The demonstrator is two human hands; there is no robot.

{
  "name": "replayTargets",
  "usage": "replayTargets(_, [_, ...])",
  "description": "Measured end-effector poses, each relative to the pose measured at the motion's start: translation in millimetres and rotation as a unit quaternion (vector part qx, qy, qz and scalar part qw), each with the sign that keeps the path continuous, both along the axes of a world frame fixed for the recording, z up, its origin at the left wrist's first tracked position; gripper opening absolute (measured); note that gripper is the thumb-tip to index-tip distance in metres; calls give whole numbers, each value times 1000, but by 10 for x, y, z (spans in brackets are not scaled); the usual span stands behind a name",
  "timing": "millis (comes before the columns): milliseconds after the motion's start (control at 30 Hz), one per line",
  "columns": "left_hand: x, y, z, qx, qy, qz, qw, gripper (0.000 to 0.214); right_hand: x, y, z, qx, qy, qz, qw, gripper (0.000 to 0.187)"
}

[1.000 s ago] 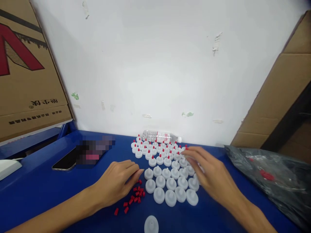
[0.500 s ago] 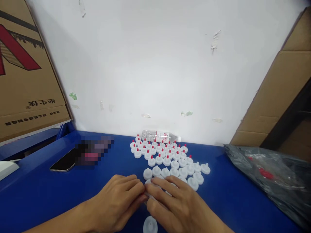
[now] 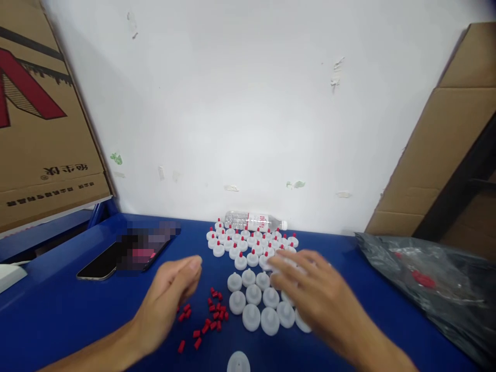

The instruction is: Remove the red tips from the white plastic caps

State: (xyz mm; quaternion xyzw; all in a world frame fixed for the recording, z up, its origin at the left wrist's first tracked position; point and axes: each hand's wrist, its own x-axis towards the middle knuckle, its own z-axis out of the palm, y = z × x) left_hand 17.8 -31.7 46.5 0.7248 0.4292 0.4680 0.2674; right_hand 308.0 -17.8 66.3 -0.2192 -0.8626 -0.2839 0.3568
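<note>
My left hand [image 3: 172,297] is raised on the left with its fingers curled in and thumb pressed against them; whether anything is inside is hidden. Below and right of it lie several loose small red caps [image 3: 215,310]. My right hand [image 3: 313,289], slightly blurred, reaches with fingers stretched over the white round nozzle lids [image 3: 270,321], covering some of them. These front lids have bare nozzles. Behind them, a group of lids [image 3: 241,262] carries red caps on the nozzles. One single white lid [image 3: 238,363] lies apart at the front edge of the view.
A clear plastic bottle [image 3: 251,221] lies on its side against the wall. On the left are a phone [image 3: 101,262] and a cardboard box [image 3: 54,150]. A grey plastic bag [image 3: 391,258] with red pieces lies right, beside more cardboard [image 3: 422,160]. The table [image 3: 96,315] is blue.
My hands were together in the middle and have separated. The left moved left; the right moved right and farther forward. The loose red caps and more front lids now show.
</note>
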Motion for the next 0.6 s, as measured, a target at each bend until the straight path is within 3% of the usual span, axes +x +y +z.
replayTargets(67, [-46, 106, 1, 16, 9, 22, 1000, 49, 307, 162, 0, -81, 63, -75, 992, 25])
replayTargets(100, [-56, 147, -2, 41, 54, 21, 997, 48, 442, 240, -7, -138, 120, -125, 975, 18])
replayTargets(200, [-36, 192, -19, 89, 165, -6, 982, 41, 700, 418, -70, -191, 172, -203, 945, 29])
replayTargets(367, [28, 124, -16, 130, 298, -2, 946, 27, 751, 498, -219, -295, 84, -210, 928, 45])
replayTargets(600, [16, 133, -55, 118, 296, 1, 948, 25, 748, 470, -192, -344, 48, -232, 909, 56])
